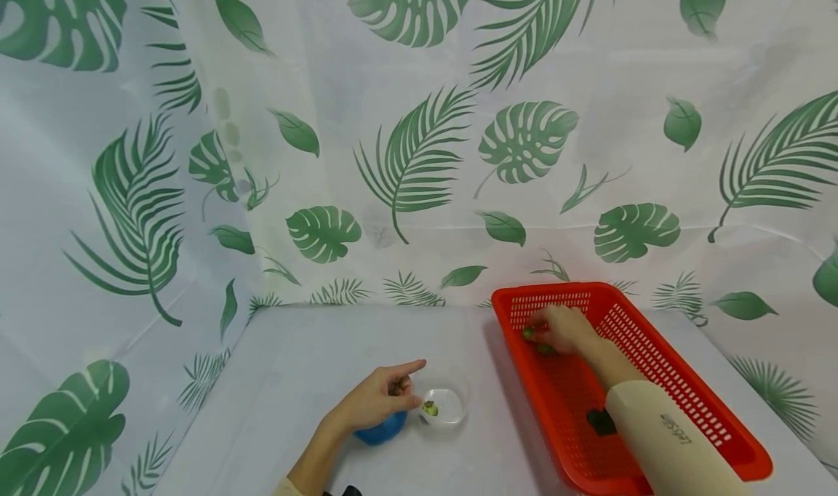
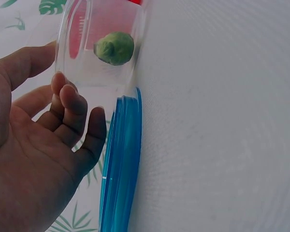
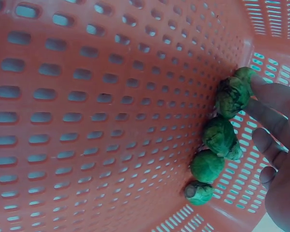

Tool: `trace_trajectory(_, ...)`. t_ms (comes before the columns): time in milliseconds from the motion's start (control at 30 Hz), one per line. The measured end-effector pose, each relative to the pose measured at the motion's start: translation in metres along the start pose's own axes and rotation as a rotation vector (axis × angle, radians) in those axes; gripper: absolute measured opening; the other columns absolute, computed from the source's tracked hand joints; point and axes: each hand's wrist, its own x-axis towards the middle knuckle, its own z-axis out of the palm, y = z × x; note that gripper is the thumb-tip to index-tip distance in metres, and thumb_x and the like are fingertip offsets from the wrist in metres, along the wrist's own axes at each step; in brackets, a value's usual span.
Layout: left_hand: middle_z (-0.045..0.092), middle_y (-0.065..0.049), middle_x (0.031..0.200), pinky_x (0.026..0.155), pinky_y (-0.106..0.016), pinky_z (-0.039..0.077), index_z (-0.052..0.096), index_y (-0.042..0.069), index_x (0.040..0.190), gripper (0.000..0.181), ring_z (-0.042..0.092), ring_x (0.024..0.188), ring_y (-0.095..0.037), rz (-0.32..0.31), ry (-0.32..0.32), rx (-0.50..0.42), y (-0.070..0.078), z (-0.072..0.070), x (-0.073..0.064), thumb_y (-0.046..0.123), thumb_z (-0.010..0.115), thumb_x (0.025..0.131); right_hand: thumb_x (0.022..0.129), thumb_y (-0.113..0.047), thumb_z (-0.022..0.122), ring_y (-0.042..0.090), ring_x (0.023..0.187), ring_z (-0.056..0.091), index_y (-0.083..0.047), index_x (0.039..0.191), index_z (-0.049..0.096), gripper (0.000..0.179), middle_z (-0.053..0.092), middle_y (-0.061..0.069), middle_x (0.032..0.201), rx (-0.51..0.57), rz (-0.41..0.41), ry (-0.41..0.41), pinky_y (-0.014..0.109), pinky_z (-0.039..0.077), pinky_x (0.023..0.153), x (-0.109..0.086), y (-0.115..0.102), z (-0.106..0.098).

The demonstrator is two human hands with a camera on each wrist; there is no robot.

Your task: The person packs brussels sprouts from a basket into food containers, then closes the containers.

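The right hand (image 1: 564,329), right of centre, reaches into the far-left corner of the basket (image 1: 550,290). Its fingertips are at the end sprout of a row, but I can't tell whether they have closed on it. The right-wrist view shows at least 5 sprouts (image 3: 219,134) against the basket's side, probably because the wall stops them rolling. The arm slants in over the right rim, which seems the easiest way to that corner.

The left hand (image 1: 378,398), low in the middle of the frame, has its thumb and first finger spread wide, the other fingers loosely bent. The thumb is at the near side of the bowl (image 1: 452,409), perhaps to steady so light a vessel. 1 sprout (image 1: 429,408) sits inside. Just beside the bowl, partly under that hand, the blue lid (image 1: 382,432) lies on the table (image 1: 262,380), leaving the bowl's mouth uncovered.
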Motion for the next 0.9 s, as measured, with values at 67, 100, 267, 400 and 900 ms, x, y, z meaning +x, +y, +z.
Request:
trace_trajectory(67,0.054,-0.001,0.088,0.066,-0.017,0.039,0.041,0.000,0.158,0.068,0.047,0.072,-0.003,0.001,-0.001,0.000,-0.0001,0.0000,0.0000,0.013,0.071,0.099,0.091,-0.026,0.082,0.025,0.088,0.063,-0.013,0.122,0.078,0.034,0.074,0.006,0.104,0.003,0.002,0.006,0.044,0.059,0.080,0.0007,0.0008,0.0016)
trace_trajectory(100,0.054,-0.001,0.088,0.066,-0.017,0.040,0.041,0.000,0.158,0.068,0.047,0.072,-0.003,0.001,-0.002,0.000,-0.0002,-0.0001,0.0001,0.013,0.071,0.099,0.090,-0.025,0.082,0.024,0.087,0.063,-0.012,0.120,0.079,0.032,0.074,0.006,0.103,0.007,-0.008,0.010,0.043,0.059,0.079,0.0008,0.0008,0.0018)
trace_trajectory(267,0.054,0.000,0.087,0.066,-0.018,0.039,0.041,0.001,0.158,0.068,0.047,0.072,-0.004,-0.005,0.004,0.013,-0.0012,-0.0007,0.0004,0.014,0.071,0.099,0.090,-0.022,0.082,0.020,0.081,0.063,-0.015,0.106,0.080,0.018,0.072,0.002,0.092,0.048,-0.034,0.005,0.038,0.058,0.072,0.0018,-0.0018,0.0014)
trace_trajectory(400,0.054,0.002,0.087,0.065,-0.017,0.039,0.041,0.002,0.158,0.067,0.047,0.071,-0.003,-0.009,0.008,0.020,-0.0013,-0.0007,0.0000,0.014,0.071,0.099,0.089,-0.019,0.082,0.020,0.078,0.061,-0.015,0.099,0.078,0.012,0.070,0.001,0.089,0.055,-0.040,-0.014,0.036,0.057,0.070,0.0020,-0.0038,0.0020)
trace_trajectory(900,0.054,0.000,0.087,0.065,-0.017,0.039,0.041,0.000,0.158,0.068,0.047,0.071,-0.003,-0.004,0.006,0.016,0.0013,-0.0005,0.0000,0.013,0.071,0.099,0.088,-0.015,0.083,0.021,0.086,0.064,-0.013,0.119,0.079,0.031,0.074,0.004,0.102,0.031,-0.020,-0.051,0.043,0.061,0.081,0.0020,-0.0027,0.0053)
